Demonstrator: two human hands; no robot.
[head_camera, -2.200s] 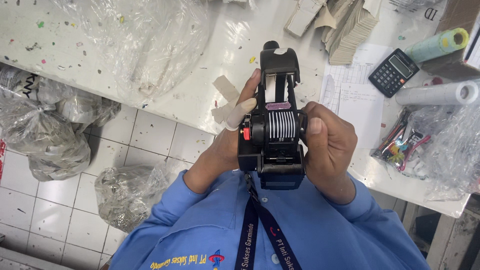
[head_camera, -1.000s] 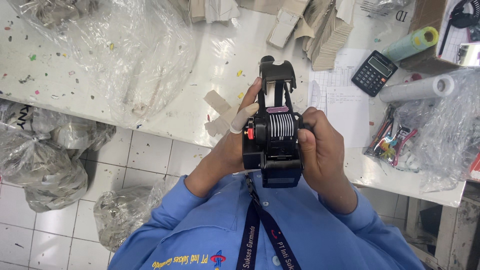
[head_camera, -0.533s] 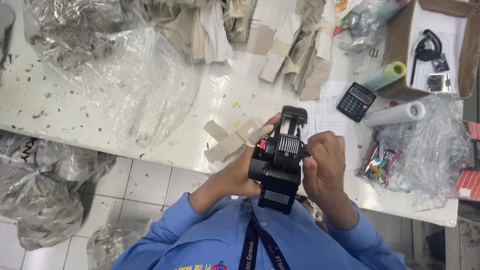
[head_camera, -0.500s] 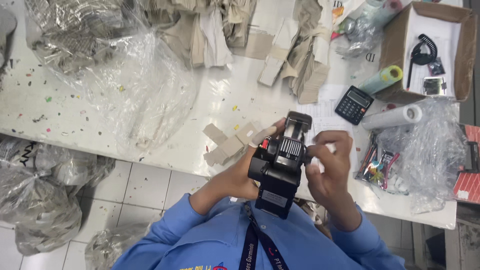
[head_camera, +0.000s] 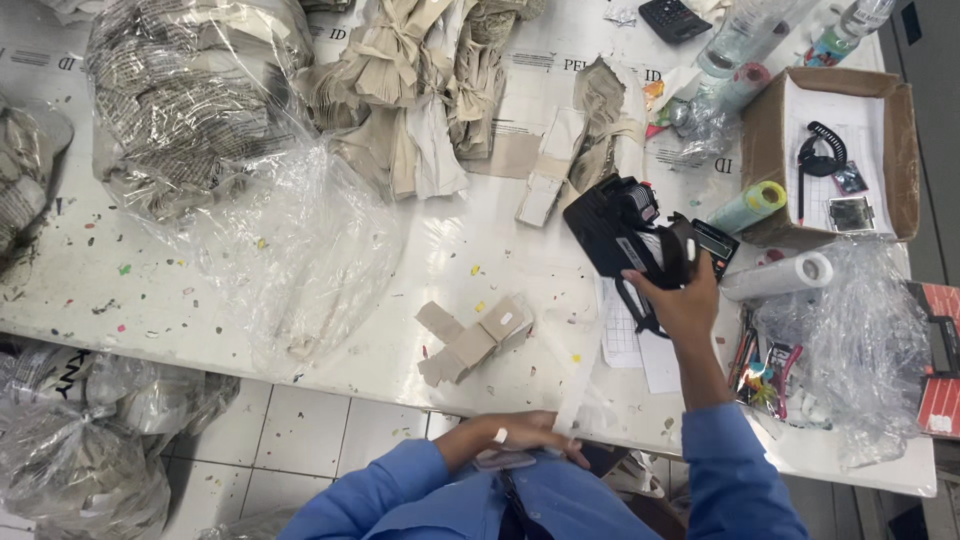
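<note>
Fingers (head_camera: 672, 262) gripping label gun (head_camera: 620, 232), box (head_camera: 765, 150) holding headset (head_camera: 822, 150)

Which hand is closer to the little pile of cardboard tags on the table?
The left hand. It rests at the table's near edge, just below the cardboard tags. The right hand is off to their right, holding up the black label gun.

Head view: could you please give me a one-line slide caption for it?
Right hand holds a black label gun over the speckled white table; left hand rests at its near edge.
</note>
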